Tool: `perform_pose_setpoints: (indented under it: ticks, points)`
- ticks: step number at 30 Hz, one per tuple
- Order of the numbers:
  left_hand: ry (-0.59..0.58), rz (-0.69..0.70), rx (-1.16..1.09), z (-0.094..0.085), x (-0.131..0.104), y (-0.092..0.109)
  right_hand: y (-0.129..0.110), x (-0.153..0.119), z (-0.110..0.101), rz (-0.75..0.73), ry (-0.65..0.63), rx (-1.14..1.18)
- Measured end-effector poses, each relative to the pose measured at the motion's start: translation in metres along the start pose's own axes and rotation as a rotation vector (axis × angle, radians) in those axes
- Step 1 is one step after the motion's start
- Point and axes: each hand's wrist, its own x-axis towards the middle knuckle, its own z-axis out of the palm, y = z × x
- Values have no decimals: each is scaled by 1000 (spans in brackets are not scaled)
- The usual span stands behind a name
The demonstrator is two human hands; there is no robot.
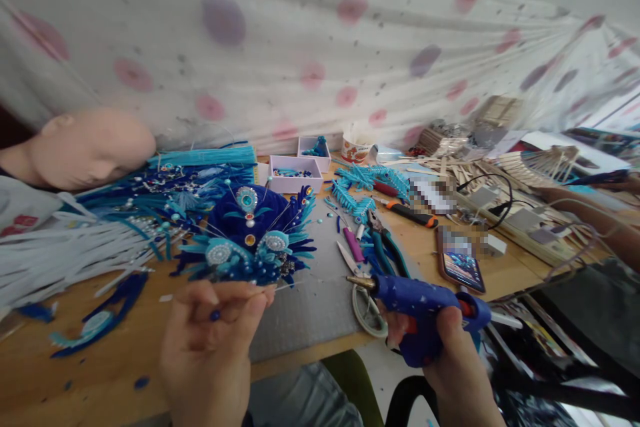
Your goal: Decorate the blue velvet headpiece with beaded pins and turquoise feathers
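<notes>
1. Position: the glue gun (425,303) lies to the right of the small blue bead (215,315), its long axis running nearly level across the view, with the metal nozzle (359,281) pointing left toward the left hand (210,347).
2. Left hand: fingers drawn together, pinching the bead and what looks like a thin wire or pin between thumb and fingertips. It sits just below the blue headpiece (255,233) and is the nearer hand to it.
3. Right hand (445,360): wrapped firmly around the grip of the glue gun, a finger at the red trigger. The nozzle stands apart from the left hand, over the grey mat (310,307).
4. Gap: nozzle and bead are not touching; the mat's bare stretch lies between them.
5. Surface: a wooden table (100,373), crowded. Scissors (367,310) lie under the nozzle, pliers (385,247) beyond, and a phone (460,263) to the right. Two small pink boxes (295,173) stand behind the headpiece.
6. Left side: a mannequin head (85,147) lies on its side among white strips (60,253) and blue trimmings.
7. Room: a spotted cloth (320,47) hangs behind the table; wooden sticks (500,173) and a cable fill the far right.
</notes>
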Motion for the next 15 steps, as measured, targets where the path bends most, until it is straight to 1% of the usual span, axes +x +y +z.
perform_pose_setpoints:
  ticks: [2, 3, 8, 12, 15]
  points:
    - [-14, 6, -8, -1, 0, 0, -2, -1, 0, 122, -19, 96]
    - [-24, 8, -9, -2, 0, 1, -4, -2, 0, 154, -27, 116]
    - [-79, 16, -1, -3, 0, 2, -16, 1, 3, 105, -52, 90]
    - [-116, 4, 2, 0, 7, 4, -19, 2, 1, 199, -47, 114]
    - [-131, 19, 13, 4, 13, 6, -20, 1, 1, 208, -101, 131]
